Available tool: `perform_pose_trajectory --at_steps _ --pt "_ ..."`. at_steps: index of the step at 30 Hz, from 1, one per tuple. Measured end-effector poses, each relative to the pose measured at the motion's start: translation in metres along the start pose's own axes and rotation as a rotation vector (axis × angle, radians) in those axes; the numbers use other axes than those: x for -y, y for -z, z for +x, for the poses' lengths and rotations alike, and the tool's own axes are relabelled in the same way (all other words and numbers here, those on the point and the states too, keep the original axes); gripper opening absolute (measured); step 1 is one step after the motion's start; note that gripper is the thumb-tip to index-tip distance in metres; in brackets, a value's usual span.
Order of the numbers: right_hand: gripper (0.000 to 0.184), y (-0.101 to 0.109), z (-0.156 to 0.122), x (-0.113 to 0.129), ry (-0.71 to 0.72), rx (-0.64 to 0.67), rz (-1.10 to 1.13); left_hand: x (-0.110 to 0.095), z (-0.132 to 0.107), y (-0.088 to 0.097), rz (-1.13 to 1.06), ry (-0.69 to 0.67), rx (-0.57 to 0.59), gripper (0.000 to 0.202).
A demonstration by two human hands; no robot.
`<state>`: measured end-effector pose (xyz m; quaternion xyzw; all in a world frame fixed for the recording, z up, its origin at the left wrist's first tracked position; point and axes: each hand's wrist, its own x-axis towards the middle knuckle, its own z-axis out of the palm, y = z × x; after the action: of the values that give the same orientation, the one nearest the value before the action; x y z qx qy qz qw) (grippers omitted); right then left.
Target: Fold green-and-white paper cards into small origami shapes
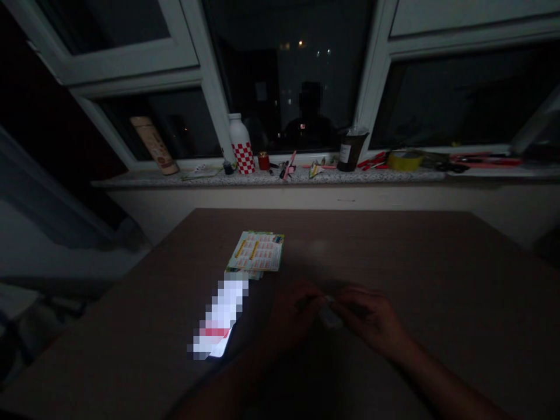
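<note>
Over the brown table, my left hand (298, 312) and my right hand (371, 315) meet, fingertips close together. Between them is a small pale, crinkled-looking piece (331, 315), perhaps a little clear packet; the dim light hides its exact kind. Thumb and fingers of each hand are pinched at its upper edge. To the left of my left hand lies a lit phone (225, 309), its screen blurred out. Just beyond the phone is a small stack of printed cards (257, 252) with green edges and rows of print.
Behind the table (394, 245) runs a speckled windowsill (196, 182). On it stand a beige flask (154, 146), a red-checked white bottle (241, 146), a small red jar (263, 161), a lidded dark drink cup (351, 150), a yellow roll (405, 161) and several pens.
</note>
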<state>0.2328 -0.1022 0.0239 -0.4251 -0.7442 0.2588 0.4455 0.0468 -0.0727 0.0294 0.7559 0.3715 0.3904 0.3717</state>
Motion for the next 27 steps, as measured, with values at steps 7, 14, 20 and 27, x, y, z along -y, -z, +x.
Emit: perform_pose_trajectory --at_steps 7,14,20,27 --pt "0.016 0.001 0.004 0.002 -0.054 0.04 0.034 0.006 0.0 -0.001 -0.15 0.086 -0.066 0.015" --pt "0.018 0.001 0.003 -0.002 -0.08 0.011 0.022 0.014 0.001 -0.003 -0.254 0.184 -0.078 0.016" --pt "0.019 0.0 0.004 -0.003 -0.151 -0.011 0.0 0.012 0.002 -0.003 -0.251 0.197 -0.107 0.018" --pt "0.022 0.002 0.002 -0.002 -0.231 -0.013 -0.005 0.015 0.002 -0.002 -0.287 0.237 -0.141 0.018"
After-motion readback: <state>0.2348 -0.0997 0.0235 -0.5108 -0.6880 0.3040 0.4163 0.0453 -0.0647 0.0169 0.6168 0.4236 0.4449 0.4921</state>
